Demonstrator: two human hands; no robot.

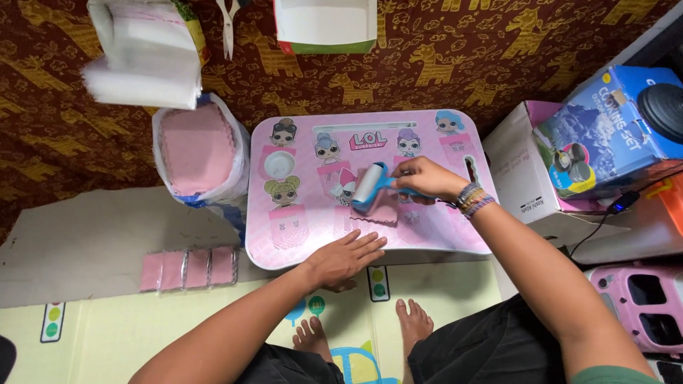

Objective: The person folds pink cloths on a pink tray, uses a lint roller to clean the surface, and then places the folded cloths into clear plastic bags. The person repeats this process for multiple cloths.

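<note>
Right hand (425,178) is clenched around the blue handle of a small roller (369,186) — fingers wrapped over the top, thumb side hidden, wrist cocked, beaded bracelets (473,198) on the wrist. The roller's pale drum lies across a pink cloth square (377,212) with a zigzag edge, which sits flat near the middle of the pink lap table (441,238). The drum looks pressed on the far edge of the cloth, though contact is hard to confirm from above. Right forearm comes in from the near right, angled up to the left.

Left hand (346,257) is released, holding nothing — palm down, fingers spread and pointing right, flat on the near edge of the table, just near-left of the cloth square and apart from it. Left forearm runs in from the near left.

The table is printed with cartoon doll figures and has a round cup recess (279,164) on its left side. Just left of the table stands a clear plastic bag (201,153) filled with a stack of pink cloths. Near left of that, on a grey board (85,242), a row of pink packets (188,268) lies side by side. Far left: a bundle of clear bags (142,60). Far centre: scissors (228,25) and an open white box (325,25). Cardboard boxes (562,171) are piled to the right. Bare feet (363,331) rest on the play mat below the table.
</note>
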